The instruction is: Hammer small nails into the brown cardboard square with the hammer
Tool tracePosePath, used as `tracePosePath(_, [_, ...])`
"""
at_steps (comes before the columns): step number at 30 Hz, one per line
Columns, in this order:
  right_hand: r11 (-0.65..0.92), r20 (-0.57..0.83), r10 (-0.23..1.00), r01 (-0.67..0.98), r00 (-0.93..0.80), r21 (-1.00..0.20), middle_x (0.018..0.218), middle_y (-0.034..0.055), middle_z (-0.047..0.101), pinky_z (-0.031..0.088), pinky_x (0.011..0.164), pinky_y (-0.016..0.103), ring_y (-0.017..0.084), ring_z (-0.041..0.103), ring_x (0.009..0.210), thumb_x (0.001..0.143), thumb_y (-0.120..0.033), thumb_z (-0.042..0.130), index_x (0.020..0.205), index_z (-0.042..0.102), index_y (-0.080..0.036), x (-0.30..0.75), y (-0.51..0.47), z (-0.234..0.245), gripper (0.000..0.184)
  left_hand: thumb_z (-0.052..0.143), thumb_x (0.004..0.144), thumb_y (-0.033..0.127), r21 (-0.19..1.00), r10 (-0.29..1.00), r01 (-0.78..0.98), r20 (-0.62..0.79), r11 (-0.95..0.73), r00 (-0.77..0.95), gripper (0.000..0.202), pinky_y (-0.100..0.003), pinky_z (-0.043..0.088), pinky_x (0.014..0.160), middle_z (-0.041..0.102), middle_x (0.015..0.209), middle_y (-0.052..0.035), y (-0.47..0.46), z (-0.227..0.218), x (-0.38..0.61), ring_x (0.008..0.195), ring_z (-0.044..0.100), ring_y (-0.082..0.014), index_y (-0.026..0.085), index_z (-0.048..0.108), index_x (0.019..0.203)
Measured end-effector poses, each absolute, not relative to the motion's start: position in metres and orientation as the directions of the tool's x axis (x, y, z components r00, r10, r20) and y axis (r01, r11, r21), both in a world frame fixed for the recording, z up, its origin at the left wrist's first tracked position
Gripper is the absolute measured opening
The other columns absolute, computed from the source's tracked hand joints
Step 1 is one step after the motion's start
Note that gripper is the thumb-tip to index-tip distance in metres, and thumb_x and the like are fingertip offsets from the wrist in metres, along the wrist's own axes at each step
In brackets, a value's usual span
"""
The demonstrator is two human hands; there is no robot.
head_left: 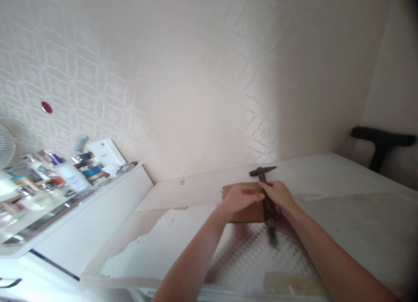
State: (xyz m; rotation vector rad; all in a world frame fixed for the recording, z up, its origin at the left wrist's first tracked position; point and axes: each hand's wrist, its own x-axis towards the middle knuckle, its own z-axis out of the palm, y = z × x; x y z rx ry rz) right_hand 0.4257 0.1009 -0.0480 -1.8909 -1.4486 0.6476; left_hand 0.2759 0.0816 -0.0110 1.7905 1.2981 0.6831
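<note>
Head view shows both my hands over a white tabletop (196, 191) that stands against a pale wall (196, 75) with a pattern on it. My right hand (277, 194) is curled around the wooden handle of a hammer (268, 208), a little below its dark metal head. The hammer's head is on the far side, near the wall, and the handle runs back toward me, where its end is blurry. My left hand (240, 198) lies over a flat brown square (246, 213), with its fingers reaching toward the handle. I cannot tell how far this hand is closed, or if it grips the square or just rests on it. The square sits just to the left of the handle. Nearer to me, a shiny, bumpy sheet (156, 236) covers part of the tabletop. Over on the left, a white cabinet (98, 223) holds lots of bottles (70, 176) and a white box (106, 154). A small pink round thing (46, 107) is on the wall. At the far right is a black T-shaped thing (382, 136).
</note>
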Motion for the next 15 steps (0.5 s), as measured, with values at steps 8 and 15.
tracePosePath(8, [-0.212, 0.022, 0.952, 0.710, 0.305, -0.671, 0.086, 0.0120, 0.072, 0.045, 0.067, 0.029, 0.027, 0.066, 0.088, 0.081, -0.038, 0.052, 0.094, 0.074, -0.018, 0.442, 0.095, -0.038, 0.033, 0.052, 0.083, 0.027, 0.476, 0.965, 0.865, 0.112, 0.159, -0.239, 0.027, -0.029, 0.045, 0.089, 0.069, 0.111, -0.0077, 0.110, -0.006, 0.210, 0.108, 0.061, -0.0236, 0.022, 0.072, 0.102])
tracePosePath(15, [-0.160, 0.197, 0.948, 0.909, 0.250, -0.385, 0.084, 0.0136, 0.071, 0.045, 0.069, 0.033, 0.028, 0.066, 0.085, 0.085, -0.036, 0.048, 0.097, 0.072, -0.017, 0.446, 0.087, -0.045, 0.033, 0.054, 0.082, 0.029, 0.462, 0.969, 0.869, 0.075, 0.175, -0.235, 0.025, -0.030, 0.047, 0.082, 0.071, 0.104, -0.0089, 0.113, -0.025, 0.200, 0.102, 0.064, -0.0255, 0.023, 0.073, 0.096])
